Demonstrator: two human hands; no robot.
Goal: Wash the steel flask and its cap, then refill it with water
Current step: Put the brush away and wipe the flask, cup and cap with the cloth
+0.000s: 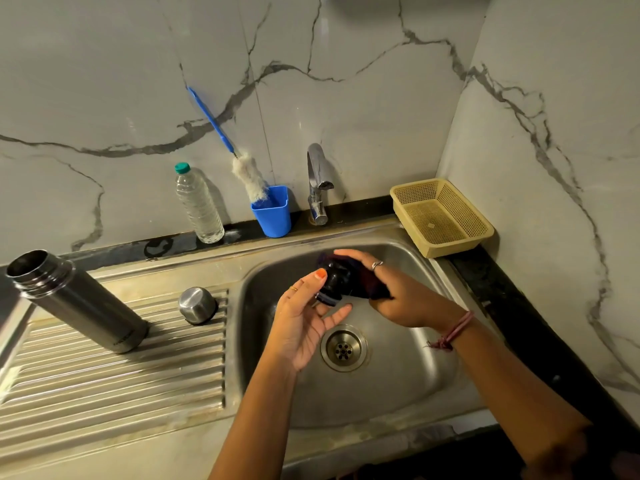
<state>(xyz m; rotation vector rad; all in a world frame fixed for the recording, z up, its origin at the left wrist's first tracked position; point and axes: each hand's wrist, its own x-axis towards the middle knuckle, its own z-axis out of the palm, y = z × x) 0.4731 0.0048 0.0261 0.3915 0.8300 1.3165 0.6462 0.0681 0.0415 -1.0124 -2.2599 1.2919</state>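
Observation:
The steel flask [78, 301] stands open-mouthed on the ribbed drainboard at the left. Its steel outer cap [197, 304] sits upside down on the drainboard beside the basin. Over the sink basin [391, 382] my left hand [304, 320] holds a black inner stopper [334, 280] between thumb and fingers. My right hand [394, 292] grips a dark purple scrubber [363, 284] and presses it against the stopper. The tap [317, 181] stands behind the basin; I see no water running.
A clear plastic bottle [199, 204] with a green lid and a blue cup [273, 213] holding a bottle brush [247, 176] stand on the back ledge. A yellow mesh basket [441, 216] sits at the right corner. The drain [343, 348] lies below my hands.

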